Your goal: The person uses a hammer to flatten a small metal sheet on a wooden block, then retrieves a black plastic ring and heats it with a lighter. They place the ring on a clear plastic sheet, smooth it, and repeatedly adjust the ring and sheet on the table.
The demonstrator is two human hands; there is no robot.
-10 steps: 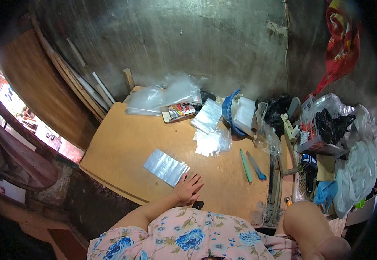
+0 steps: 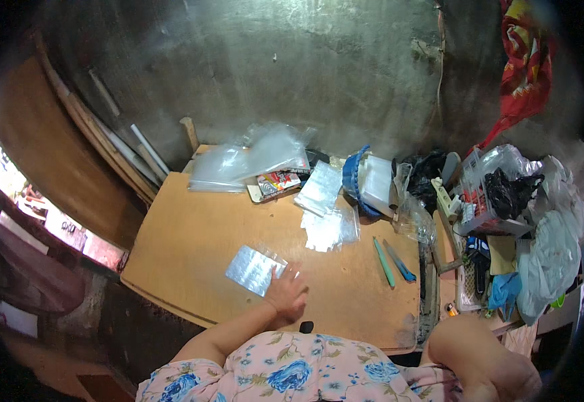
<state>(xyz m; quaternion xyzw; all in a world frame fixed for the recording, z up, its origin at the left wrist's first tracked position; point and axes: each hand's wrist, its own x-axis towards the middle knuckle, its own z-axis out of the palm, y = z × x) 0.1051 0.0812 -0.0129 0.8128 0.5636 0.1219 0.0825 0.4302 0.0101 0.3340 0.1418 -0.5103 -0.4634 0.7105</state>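
Observation:
My left hand (image 2: 287,293) is on the near part of the wooden table. Its thumb rests at the right edge of a flat silvery plastic packet (image 2: 249,269), and the fingers are apart, slightly curled and a little blurred. A clear strip shows along the packet's right end, partly covered by the hand. My right hand is not in view; bare skin of a bent limb (image 2: 473,348) shows at the lower right. Farther back lie more silvery packets (image 2: 329,228) in a loose pile, beneath a stack of clear plastic sheets (image 2: 320,186).
Two slim tools, one green (image 2: 384,262) and one blue-ended (image 2: 399,261), lie on the right of the table (image 2: 191,261). At the back are clear bags (image 2: 218,164), a small box (image 2: 275,185) and a blue-rimmed container (image 2: 352,177). A crate (image 2: 490,218) with bags stands right.
My left hand has shifted slightly over the packet's right edge, its thumb now against it. The whole view has moved a little, so the table appears lower.

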